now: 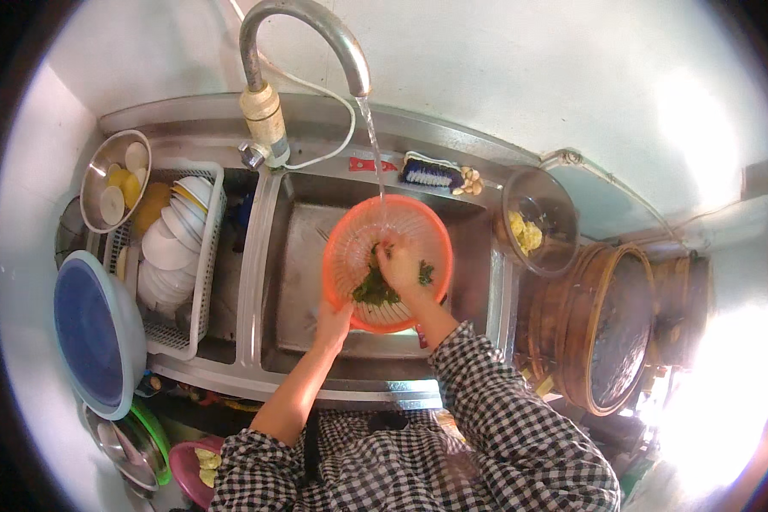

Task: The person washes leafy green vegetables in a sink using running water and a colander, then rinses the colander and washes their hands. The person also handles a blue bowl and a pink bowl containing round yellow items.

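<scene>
An orange plastic colander (438,235) is held over the sink basin (303,230), under water running from the faucet (341,47). Dark leafy greens (374,290) lie in its bottom, with a smaller clump toward its right wall. My left hand (336,317) grips the colander's near-left rim, some of its fingers hidden. Inside the colander my right hand (398,266) has its fingers curled at the greens, beneath the stream.
A white rack (206,264) of plates stands left, beside a metal bowl (91,192) and a blue basin (98,341). Behind the sink lie a red-handled tool (371,164) and a brush (431,171). To the right are a clear bowl (563,213) and bamboo steamers (584,328).
</scene>
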Tool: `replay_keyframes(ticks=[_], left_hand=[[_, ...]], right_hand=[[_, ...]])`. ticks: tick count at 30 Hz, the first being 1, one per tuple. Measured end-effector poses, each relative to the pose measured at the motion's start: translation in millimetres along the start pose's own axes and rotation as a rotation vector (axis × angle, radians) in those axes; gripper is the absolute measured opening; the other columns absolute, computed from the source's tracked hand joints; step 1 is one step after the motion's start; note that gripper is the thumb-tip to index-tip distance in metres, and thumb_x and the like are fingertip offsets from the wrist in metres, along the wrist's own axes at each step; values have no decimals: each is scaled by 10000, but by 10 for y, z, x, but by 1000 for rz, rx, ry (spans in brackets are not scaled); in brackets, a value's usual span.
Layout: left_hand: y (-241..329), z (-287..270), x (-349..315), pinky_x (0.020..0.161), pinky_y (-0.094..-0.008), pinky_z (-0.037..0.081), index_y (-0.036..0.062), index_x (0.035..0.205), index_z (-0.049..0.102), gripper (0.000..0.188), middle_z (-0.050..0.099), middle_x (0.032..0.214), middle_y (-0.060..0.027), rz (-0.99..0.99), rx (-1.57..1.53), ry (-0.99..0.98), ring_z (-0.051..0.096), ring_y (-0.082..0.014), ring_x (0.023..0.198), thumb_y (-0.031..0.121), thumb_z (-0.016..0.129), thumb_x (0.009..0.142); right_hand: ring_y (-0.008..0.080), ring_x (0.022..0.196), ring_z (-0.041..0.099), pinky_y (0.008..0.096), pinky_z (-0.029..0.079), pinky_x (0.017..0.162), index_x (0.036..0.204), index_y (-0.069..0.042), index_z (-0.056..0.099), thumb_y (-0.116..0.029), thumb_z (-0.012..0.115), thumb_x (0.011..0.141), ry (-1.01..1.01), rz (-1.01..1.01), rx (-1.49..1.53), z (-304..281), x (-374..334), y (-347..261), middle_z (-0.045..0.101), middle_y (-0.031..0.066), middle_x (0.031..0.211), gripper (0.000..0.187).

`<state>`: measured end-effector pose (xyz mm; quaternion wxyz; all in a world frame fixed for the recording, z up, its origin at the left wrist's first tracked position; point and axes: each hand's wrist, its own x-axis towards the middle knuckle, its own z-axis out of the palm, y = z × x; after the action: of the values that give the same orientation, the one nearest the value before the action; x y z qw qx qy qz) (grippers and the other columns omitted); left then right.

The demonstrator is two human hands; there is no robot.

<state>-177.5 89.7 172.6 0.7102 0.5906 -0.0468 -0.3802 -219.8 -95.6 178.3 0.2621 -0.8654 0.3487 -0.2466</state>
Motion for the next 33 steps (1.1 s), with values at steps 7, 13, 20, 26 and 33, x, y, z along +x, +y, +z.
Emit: replay_keyframes(ticks=[7, 13, 20, 26, 33], left_hand=[[249, -33, 101, 1035, -344, 390, -17, 1338, 434, 536, 526, 1297, -129, -34, 15, 6, 498, -219, 1210, -63, 480, 806], [329, 214, 62, 1033, -342, 390, -12, 1357, 404, 587, 521, 1274, -122, 184, 52, -14, 504, -221, 1197, -67, 498, 780], [391, 347, 101, 1039, -342, 385, 4, 1387, 353, 646, 504, 1277, -124, 86, 162, 32, 507, -226, 1187, -93, 488, 762], [398, 320, 88, 1037, -344, 390, 19, 1405, 335, 672, 503, 1299, -133, 93, 181, -12, 499, -228, 1214, -96, 484, 760], [206, -1, 209, 1011, -361, 427, 34, 1382, 356, 559, 511, 1305, -118, -145, -90, -61, 497, -221, 1220, -22, 530, 854]], right_hand=[[411, 1027, 545, 460, 452, 879, 1001, -39, 644, -135, 697, 778, -248, -253, 136, -320, -252, 57, 582, 205, 1072, 249], [430, 979, 536, 496, 441, 843, 1160, 51, 538, -303, 600, 910, -163, 59, -63, -148, -177, 287, 550, 256, 1069, 438], [447, 1046, 558, 480, 455, 885, 1313, 4, 466, -302, 731, 808, -148, 162, 229, 262, -500, -240, 528, 309, 1188, 647], [347, 991, 613, 388, 506, 816, 1232, -43, 567, -97, 746, 753, -498, 401, 679, 140, -323, -402, 610, 215, 1103, 514], [236, 843, 651, 368, 565, 680, 1233, -35, 523, -60, 645, 851, -441, 838, 1155, -188, -3, -44, 623, 127, 1043, 401]])
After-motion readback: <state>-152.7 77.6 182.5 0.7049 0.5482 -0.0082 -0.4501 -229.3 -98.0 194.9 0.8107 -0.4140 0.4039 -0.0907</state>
